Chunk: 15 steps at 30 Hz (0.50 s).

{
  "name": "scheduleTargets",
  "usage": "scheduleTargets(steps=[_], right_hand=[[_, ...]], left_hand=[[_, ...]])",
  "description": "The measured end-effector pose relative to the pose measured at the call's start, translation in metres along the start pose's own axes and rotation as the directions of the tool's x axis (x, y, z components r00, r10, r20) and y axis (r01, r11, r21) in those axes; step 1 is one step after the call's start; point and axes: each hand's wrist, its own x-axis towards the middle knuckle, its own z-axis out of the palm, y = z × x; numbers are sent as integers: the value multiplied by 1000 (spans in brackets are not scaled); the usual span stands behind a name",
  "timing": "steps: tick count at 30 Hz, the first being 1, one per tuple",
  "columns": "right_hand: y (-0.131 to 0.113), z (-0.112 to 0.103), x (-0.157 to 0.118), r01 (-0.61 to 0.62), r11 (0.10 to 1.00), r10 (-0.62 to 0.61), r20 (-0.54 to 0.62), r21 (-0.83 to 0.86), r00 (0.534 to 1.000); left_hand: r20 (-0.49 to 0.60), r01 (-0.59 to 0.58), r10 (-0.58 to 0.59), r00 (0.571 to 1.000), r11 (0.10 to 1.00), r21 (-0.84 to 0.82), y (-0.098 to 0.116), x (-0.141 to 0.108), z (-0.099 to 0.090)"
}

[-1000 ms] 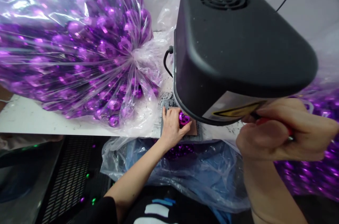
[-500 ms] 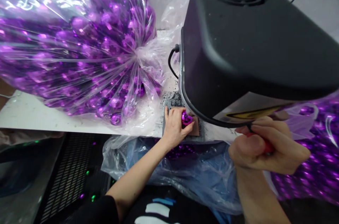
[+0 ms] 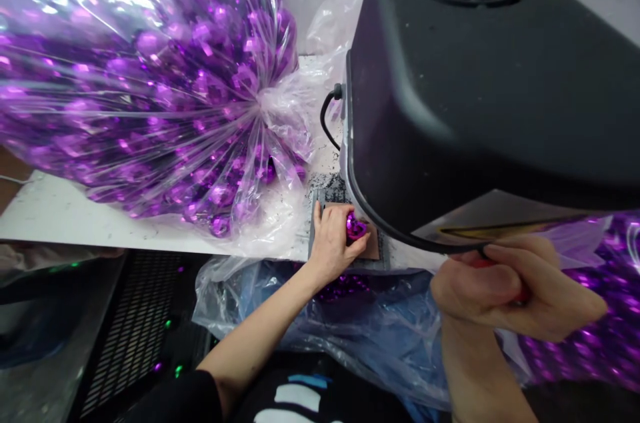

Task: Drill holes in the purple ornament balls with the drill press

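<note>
My left hand [image 3: 333, 237] is closed around a shiny purple ornament [image 3: 355, 227], fingers on its far side and thumb on its near side. The ornament sits over a brown pad [image 3: 371, 251] on a grey base plate [image 3: 315, 226], at the foot of a large black machine [image 3: 465, 83]. At the machine's front lower edge, my right hand [image 3: 515, 286] is wrapped round a red handle [image 3: 487, 261], which shows only in part between the fingers. The machine's housing overhangs the plate and hides its right part.
A big clear bag of purple ornaments [image 3: 150, 96] lies on the white table [image 3: 75, 213] at left. More purple ornaments [image 3: 590, 336] lie at right. An open plastic bag [image 3: 390, 329] covers my lap. A black cable [image 3: 326, 117] loops from the machine; black specks litter the table.
The machine's housing and my right hand on the red handle appear larger and farther right and lower. My left hand keeps its hold on the ornament, nearly unmoved.
</note>
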Motion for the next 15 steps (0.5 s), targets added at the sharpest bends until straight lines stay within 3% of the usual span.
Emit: scheduleTargets(steps=[3,6,12,15], right_hand=[[5,10,-2,62,998,-61,-123,-1,991],[7,6,-4,73,997,-75,-96,-31,993],[3,-16,-7,25,999,-15,204,-47,979],[5,-20,-14,20,1000,-14,219,-22,976]], left_hand=[[-5,2,-2,1000,1000,-12,0,1,1],[2,6,-6,1000,1000,3,-1,1,1],[17,27,-28,999,996,89,0,1,2],[30,33,-37,999,993,116,-1,0,2]])
